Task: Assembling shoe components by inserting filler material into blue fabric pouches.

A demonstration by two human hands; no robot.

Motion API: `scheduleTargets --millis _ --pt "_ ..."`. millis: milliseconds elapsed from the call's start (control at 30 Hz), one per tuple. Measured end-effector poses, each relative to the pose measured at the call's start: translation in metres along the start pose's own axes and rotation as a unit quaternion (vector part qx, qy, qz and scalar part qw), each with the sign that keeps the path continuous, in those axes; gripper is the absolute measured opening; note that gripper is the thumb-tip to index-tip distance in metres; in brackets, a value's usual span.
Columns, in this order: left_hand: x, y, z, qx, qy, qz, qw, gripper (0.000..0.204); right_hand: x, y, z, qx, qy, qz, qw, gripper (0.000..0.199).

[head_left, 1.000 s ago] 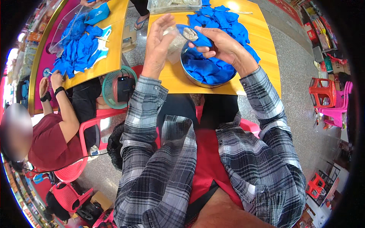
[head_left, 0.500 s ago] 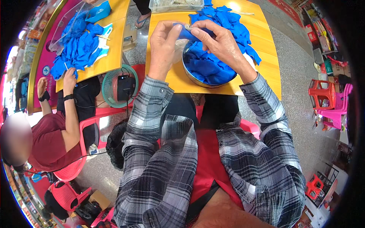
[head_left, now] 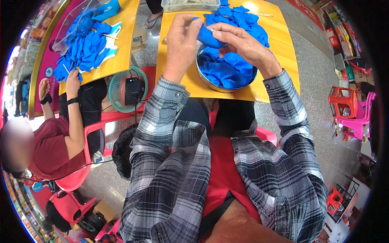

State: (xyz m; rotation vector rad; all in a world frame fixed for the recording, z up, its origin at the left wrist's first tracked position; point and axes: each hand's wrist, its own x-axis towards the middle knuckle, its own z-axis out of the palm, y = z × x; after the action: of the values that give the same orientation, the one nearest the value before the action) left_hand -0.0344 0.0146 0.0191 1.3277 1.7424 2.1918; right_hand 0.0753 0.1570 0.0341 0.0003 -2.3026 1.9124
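A limp blue cloth piece [head_left: 209,39] stretches between my two hands, above the far side of a round metal tin. My left hand [head_left: 181,45] pinches its upper left end with thumb and fingers. The thumb and fingertips of my right hand [head_left: 246,47] close on its right side. Below them stands the round tin [head_left: 214,87], filled with crumpled blue cloth pieces [head_left: 227,73]. Behind my right hand a loose pile of blue cloth [head_left: 237,19] spreads across the yellow table [head_left: 281,52].
A clear plastic box [head_left: 190,5] stands at the table's far edge. At left, a co-worker's hand [head_left: 73,84] holds a thin white stick beside another blue pile [head_left: 88,52] on a second table. A green basket [head_left: 117,97] with a black device sits between the tables.
My left hand has risen slightly, and my right hand has shifted right and down. The blue piece now shows more of its length between them.
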Motion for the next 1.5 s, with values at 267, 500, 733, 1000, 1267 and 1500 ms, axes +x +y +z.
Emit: scheduleTargets --millis 267,500,733,1000,1267,1500 --pt "0.005 -0.009 0.001 0.080 0.068 0.092 0.990 0.015 0.005 -0.004 -0.001 0.282 -0.066 0.058 0.955 0.039" --pt "0.004 -0.001 -0.001 0.000 0.028 0.046 0.999 0.013 0.012 -0.001 0.000 -0.207 0.054 -0.184 0.959 0.033" --pt "0.005 -0.009 -0.002 -0.131 0.050 0.008 0.990 0.013 0.004 -0.014 0.009 0.058 -0.017 0.020 0.998 0.039" --pt "0.006 -0.010 -0.010 -0.126 0.053 -0.033 0.990 0.014 0.011 -0.018 0.009 -0.099 0.019 -0.048 0.994 0.042" --pt "-0.001 0.002 -0.018 -0.287 0.031 -0.117 0.950 0.017 0.010 -0.019 0.012 -0.125 0.173 -0.091 0.973 0.048" --pt "0.004 -0.006 -0.023 -0.274 -0.021 -0.236 0.932 0.020 0.010 -0.008 0.013 -0.261 0.173 -0.207 0.927 0.036"
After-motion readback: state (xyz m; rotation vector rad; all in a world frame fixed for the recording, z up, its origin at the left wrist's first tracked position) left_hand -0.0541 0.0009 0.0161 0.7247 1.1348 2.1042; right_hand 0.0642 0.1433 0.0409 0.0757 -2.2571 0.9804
